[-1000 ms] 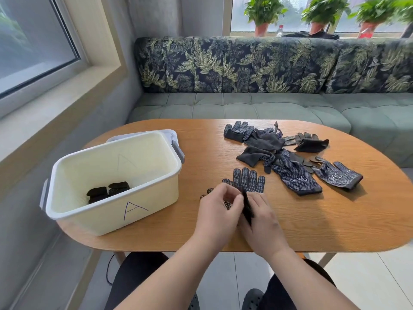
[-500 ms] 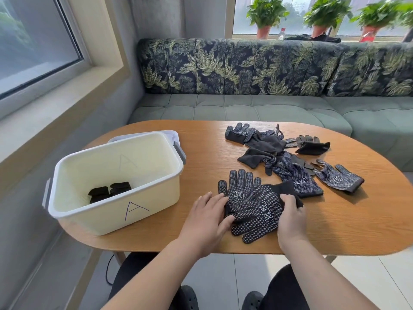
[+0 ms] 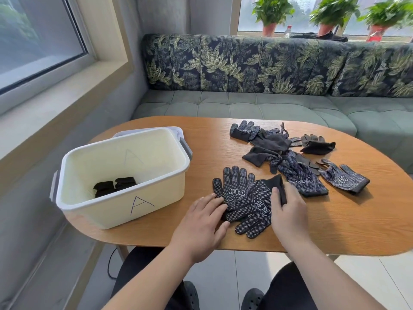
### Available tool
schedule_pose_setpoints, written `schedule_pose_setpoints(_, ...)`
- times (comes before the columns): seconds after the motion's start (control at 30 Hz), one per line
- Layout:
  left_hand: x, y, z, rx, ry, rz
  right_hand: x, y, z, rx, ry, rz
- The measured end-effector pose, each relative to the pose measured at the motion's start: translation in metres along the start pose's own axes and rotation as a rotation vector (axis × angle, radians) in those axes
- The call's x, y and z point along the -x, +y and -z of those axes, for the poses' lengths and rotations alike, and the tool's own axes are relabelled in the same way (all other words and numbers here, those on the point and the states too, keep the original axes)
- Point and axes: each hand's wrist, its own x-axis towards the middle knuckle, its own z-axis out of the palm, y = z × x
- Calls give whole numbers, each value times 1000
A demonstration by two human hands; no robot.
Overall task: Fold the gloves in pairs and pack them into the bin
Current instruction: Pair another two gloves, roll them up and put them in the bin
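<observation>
Two dark dotted gloves [image 3: 244,201] lie crossed, one over the other, near the table's front edge. My left hand [image 3: 204,222] lies flat with straight fingers on their left side. My right hand [image 3: 288,211] pinches the black cuff of the upper glove at its right end. Behind them a heap of several more dark gloves [image 3: 281,151] is spread over the table, with one glove [image 3: 344,179] lying apart at the right. The cream bin [image 3: 165,193] marked "A" stands at the left and holds folded black gloves [image 3: 114,185].
The oval wooden table [image 3: 335,220] has a bare stretch at the front right. A white lid [image 3: 176,130] sits under the bin's far side. A green sofa [image 3: 268,106] with a leaf-print back runs behind the table; a window ledge is at the left.
A second ago both hands held one glove bunched together. The glove has since been spread out over the other, and my hands have moved apart to its two ends.
</observation>
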Motion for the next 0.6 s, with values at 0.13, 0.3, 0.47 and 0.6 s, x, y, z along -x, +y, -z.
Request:
schedule_pose_setpoints(0.13,2,1,-1,10,55,-29,-13,-20,13,83,75,263)
schedule_pose_setpoints(0.3,4,-3,-2,76,74,-43,-55,-54,21,36,-26,228)
schedule_pose_setpoints(0.47,4,-4,-3,103,120,-63,-94,-85,21,-32,40,344)
schedule_pose_setpoints(0.6,4,-6,-4,122,100,-58,-80,-70,1,73,-90,534)
